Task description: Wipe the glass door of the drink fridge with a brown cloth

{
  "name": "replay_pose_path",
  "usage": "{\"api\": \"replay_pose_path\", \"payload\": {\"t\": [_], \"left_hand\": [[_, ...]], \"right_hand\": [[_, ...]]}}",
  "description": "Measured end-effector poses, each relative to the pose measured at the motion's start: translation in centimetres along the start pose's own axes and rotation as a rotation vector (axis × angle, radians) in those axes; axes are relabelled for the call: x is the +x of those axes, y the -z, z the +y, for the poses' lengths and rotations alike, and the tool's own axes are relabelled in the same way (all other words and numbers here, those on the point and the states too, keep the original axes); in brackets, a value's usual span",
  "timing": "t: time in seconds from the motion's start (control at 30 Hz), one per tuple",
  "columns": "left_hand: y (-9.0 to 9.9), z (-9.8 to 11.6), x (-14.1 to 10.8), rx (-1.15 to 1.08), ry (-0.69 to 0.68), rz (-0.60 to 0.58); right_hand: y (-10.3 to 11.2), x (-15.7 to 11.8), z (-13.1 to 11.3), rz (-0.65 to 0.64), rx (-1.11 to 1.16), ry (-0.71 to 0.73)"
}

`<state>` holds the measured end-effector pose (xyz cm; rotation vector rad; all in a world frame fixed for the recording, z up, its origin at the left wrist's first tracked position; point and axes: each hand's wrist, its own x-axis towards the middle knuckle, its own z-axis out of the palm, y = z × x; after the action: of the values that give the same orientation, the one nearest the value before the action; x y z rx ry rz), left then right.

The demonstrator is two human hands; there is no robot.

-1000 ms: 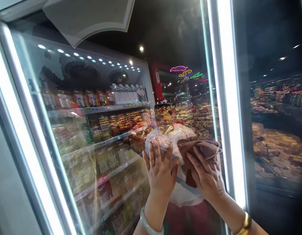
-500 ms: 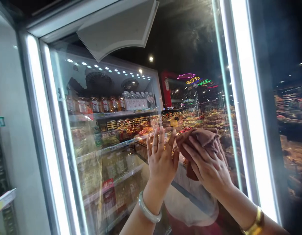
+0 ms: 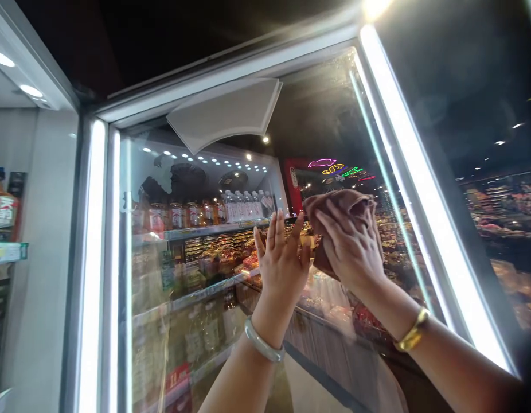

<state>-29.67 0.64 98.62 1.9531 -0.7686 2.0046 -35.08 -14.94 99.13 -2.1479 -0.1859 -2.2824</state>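
Observation:
My right hand [image 3: 349, 246] presses a brown cloth [image 3: 334, 203] flat against the glass door [image 3: 231, 321] of a lit fridge cabinet. Fingers are spread over the cloth, which bunches above and to the left of the hand. My left hand [image 3: 282, 264] rests open on the same glass just left of the cloth, palm against the pane, fingers pointing up. A pale bangle sits on the left wrist and a gold bracelet on the right. The glass reflects shop shelves and neon signs.
Bright light strips run down the door frame at left [image 3: 91, 264] and right [image 3: 424, 195]. Bottles [image 3: 183, 215] stand on a shelf behind the glass. Another cabinet with a bottle [image 3: 2, 203] stands at far left. A white panel [image 3: 225, 112] shows in the top of the glass.
Both hands have slid upward on the glass, the right hand carrying the cloth higher. The view has tilted up, bringing the top of the door frame in.

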Motion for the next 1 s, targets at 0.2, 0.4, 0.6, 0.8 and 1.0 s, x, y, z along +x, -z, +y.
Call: {"api": "replay_pose_path", "payload": {"t": [0.2, 0.4, 0.6, 0.8, 1.0], "left_hand": [[1.0, -1.7, -3.4, 0.018, 0.008, -0.040], [1.1, -2.8, -0.8, 0.004, -0.025, -0.059], [0.5, -2.0, 5.2, -0.051, 0.014, -0.045], [0.5, -1.8, 3.9, -0.041, -0.016, -0.026], [0.9, -2.9, 7.3, -0.037, -0.063, -0.068]], "right_hand": [[0.5, -5.9, 0.6, -0.050, 0.027, 0.211], [1.4, -1.2, 5.2, 0.011, 0.018, -0.008], [-0.5, 6.7, 1.6, 0.012, 0.028, -0.080], [-0.1, 2.1, 0.1, -0.083, 0.019, 0.224], [0.8, 5.2, 6.0, 0.011, 0.010, 0.095]]}}
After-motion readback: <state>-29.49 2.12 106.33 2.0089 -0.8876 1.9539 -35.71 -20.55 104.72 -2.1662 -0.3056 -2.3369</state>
